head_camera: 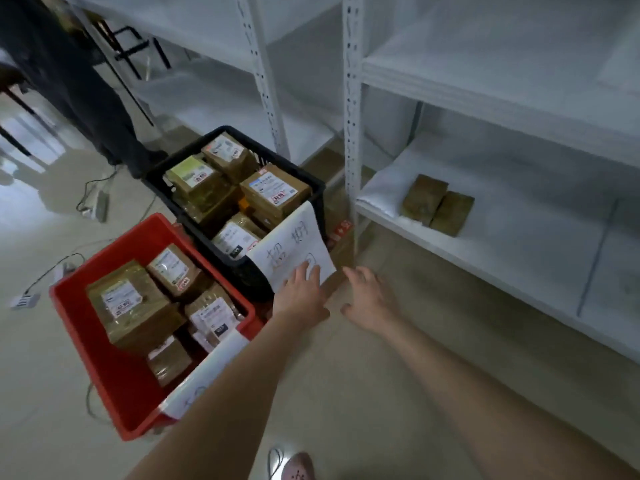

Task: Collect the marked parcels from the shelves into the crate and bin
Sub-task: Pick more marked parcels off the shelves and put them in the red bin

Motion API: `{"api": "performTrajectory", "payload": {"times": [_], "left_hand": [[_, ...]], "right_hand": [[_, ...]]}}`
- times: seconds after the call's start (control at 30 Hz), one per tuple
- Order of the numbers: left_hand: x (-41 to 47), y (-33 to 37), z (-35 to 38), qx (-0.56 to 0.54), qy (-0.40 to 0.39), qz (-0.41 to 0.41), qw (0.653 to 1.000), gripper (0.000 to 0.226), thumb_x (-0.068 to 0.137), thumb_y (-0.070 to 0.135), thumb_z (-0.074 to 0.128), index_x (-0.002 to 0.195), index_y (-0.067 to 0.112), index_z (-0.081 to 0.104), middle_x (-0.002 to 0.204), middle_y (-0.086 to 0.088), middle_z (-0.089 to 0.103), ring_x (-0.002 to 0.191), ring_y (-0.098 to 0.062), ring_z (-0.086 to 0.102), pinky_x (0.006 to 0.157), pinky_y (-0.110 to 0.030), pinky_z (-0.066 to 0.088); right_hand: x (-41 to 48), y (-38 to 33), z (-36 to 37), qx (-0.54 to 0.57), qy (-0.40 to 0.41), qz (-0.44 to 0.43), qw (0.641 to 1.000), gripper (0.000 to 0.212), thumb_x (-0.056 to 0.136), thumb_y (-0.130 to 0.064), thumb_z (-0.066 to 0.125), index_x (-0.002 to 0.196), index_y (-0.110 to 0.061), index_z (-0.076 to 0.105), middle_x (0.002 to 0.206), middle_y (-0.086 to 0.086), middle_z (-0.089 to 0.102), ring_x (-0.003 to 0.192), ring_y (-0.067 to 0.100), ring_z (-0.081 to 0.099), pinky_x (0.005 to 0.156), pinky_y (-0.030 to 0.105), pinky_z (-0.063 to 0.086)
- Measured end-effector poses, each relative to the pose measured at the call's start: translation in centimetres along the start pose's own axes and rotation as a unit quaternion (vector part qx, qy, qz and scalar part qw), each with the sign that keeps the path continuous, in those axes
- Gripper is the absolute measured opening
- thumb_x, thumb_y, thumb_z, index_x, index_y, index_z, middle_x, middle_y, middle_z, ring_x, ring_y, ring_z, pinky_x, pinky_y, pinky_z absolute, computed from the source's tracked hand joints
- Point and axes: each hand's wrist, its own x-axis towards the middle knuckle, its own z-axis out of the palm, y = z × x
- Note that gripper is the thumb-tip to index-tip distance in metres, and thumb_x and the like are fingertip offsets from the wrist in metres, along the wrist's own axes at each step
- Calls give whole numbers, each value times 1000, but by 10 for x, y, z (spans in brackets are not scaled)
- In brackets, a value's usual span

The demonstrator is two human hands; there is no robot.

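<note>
A black crate (313,188) and a red bin (114,382) stand on the floor, each holding several brown taped parcels with white labels. A white paper sign (294,244) with handwriting hangs over the crate's near rim. My left hand (299,294) reaches out with straight fingers touching the sign's lower edge. My right hand (369,299) hovers beside it, fingers spread, holding nothing. Two brown parcels (437,204) lie side by side on the lowest white shelf (519,258) to the right.
White metal shelving (352,109) fills the back and right, its upright post next to the crate. A person in dark trousers (93,98) stands at the back left. Cables and a power strip (100,202) lie on the pale floor. My shoe (298,465) shows at the bottom.
</note>
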Motion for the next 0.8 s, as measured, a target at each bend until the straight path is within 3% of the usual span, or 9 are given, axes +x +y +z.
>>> {"api": "performTrajectory", "payload": {"times": [0.37, 0.57, 0.8], "left_hand": [[39, 217, 26, 39, -37, 119, 991, 94, 81, 39, 68, 151, 16, 10, 159, -6, 7, 145, -27, 18, 111, -42, 32], [109, 264, 41, 54, -42, 156, 985, 93, 83, 39, 65, 151, 14, 8, 159, -7, 8, 145, -27, 16, 113, -39, 26], [222, 274, 65, 41, -62, 183, 980, 88, 87, 39, 61, 152, 14, 8, 160, -6, 3, 147, -24, 11, 112, -39, 28]], "right_hand": [[-43, 206, -83, 28, 27, 112, 993, 77, 85, -27, 62, 150, -17, 22, 152, 6, 23, 140, 27, 24, 113, 37, 30], [-7, 272, -89, 55, 43, 185, 980, 72, 89, -22, 56, 151, -18, 20, 150, 7, 26, 136, 27, 29, 106, 34, 35], [98, 306, -86, 121, 76, 260, 955, 72, 90, -21, 57, 152, -20, 19, 151, 7, 28, 133, 28, 35, 101, 36, 39]]}}
